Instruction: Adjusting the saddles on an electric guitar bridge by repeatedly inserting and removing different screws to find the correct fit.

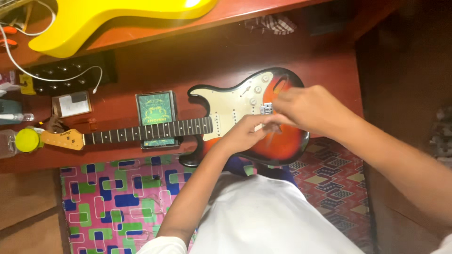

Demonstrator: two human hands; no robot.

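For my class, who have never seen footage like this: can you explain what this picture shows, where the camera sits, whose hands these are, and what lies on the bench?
There is one picture, taken by a camera worn on a person's head and looking down, so the two bare arms reaching in from below are the wearer's own. There is no machine here.

On the reddish-brown wooden bench lies a sunburst red-and-black electric guitar with a cream pickguard, its neck pointing to the picture's left. Under the neck rests a green rectangular box.

The left hand and the right hand meet over the guitar's metal bridge, fingers pinched together there. What they pinch is too small to tell.

At the top edge is a glossy yellow guitar body. A white cable and a round yellow-green lid lie at the left. A patterned pink mat covers the floor.
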